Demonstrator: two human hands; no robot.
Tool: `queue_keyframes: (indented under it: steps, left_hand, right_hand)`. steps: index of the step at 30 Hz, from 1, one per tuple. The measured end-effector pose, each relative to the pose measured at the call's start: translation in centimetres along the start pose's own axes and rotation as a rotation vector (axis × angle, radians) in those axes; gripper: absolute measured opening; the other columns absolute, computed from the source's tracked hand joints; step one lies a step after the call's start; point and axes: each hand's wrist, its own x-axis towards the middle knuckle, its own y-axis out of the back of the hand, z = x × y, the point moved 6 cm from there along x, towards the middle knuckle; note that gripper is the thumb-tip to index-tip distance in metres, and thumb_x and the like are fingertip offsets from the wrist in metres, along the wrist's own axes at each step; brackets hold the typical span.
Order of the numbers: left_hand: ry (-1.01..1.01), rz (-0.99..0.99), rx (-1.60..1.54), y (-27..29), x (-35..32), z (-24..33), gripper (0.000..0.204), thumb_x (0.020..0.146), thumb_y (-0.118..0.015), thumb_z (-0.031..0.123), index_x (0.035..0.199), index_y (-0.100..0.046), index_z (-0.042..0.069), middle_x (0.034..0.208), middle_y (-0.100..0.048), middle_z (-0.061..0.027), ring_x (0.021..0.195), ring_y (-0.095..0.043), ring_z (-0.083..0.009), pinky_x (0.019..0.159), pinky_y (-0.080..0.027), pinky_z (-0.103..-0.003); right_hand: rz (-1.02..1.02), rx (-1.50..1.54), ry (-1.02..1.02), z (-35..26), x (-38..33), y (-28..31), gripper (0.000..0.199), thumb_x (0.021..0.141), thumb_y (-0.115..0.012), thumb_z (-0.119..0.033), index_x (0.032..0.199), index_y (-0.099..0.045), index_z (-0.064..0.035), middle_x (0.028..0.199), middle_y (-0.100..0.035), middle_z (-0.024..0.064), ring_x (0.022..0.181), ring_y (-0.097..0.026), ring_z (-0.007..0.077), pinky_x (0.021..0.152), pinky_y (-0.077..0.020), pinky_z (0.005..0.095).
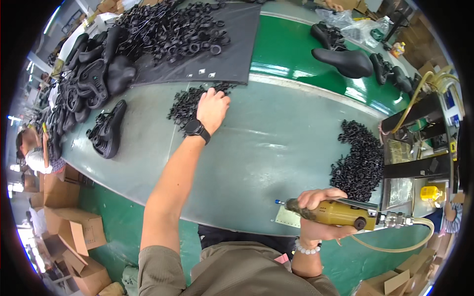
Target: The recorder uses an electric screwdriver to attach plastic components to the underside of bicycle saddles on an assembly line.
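Observation:
My left hand [213,109] reaches to a heap of small black parts [185,104] on the grey-green worktable [247,163]. Its fingers are curled at the heap's right side, and what they pinch, if anything, is hidden. In my right hand [316,217] is a yellow air screwdriver [340,214], held level near the table's front edge. Its blue-tipped bit [279,202] points left, touching nothing, and an air hose [419,239] runs from its back end. A black bicycle saddle [109,129] lies underside up, left of my left forearm.
Black saddles [91,74] pile up at the far left. A dark mat [237,59] bears many black ring clamps [182,34]. Another heap of small black parts [359,163] lies right. More saddles [345,61] rest on the green belt [281,42]. Cardboard boxes [81,229] stand lower left.

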Motion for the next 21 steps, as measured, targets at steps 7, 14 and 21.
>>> queue_keyframes:
  steps: [7, 14, 21]
  left_hand:
    - [0.028, 0.299, -0.214, 3.3, -3.0, 3.1, 0.011, 0.085, -0.060, 0.010, 0.092, -0.059, 0.002, 0.092, -0.063, -0.0103, 0.098, -0.055, -0.0310, 0.083, -0.046, -0.041]
    - [0.576, -0.127, -1.941, 5.6, -17.7, 14.7, 0.018, 0.097, -0.058, 0.011, 0.110, -0.059, -0.001, 0.097, -0.068, -0.0070, 0.083, -0.064, -0.0123, 0.073, -0.053, -0.027]
    - [0.543, -0.059, -2.277, 5.9, -21.4, 15.7, 0.023, 0.094, -0.062, 0.007, 0.115, -0.062, -0.002, 0.106, -0.067, -0.0073, 0.090, -0.064, -0.0116, 0.081, -0.053, -0.028]
  right_hand:
    - [-0.003, -0.019, 0.052, -1.3, -0.8, 0.0, 0.093, 0.074, -0.031, -0.092, 0.108, -0.051, -0.0078, 0.066, -0.053, 0.0092, 0.054, -0.054, 0.0251, 0.055, -0.0472, 0.0399]
    - [-0.131, 0.086, 0.230, -2.1, -2.0, -2.8, 0.095, 0.074, -0.037, -0.089, 0.118, -0.048, -0.0054, 0.075, -0.058, 0.0103, 0.062, -0.057, 0.0266, 0.062, -0.0483, 0.0413]
    - [-0.131, 0.128, 0.090, -0.4, -4.0, -4.7, 0.094, 0.075, -0.036, -0.090, 0.117, -0.050, -0.0072, 0.073, -0.056, 0.0070, 0.060, -0.054, 0.0221, 0.061, -0.0456, 0.0371]
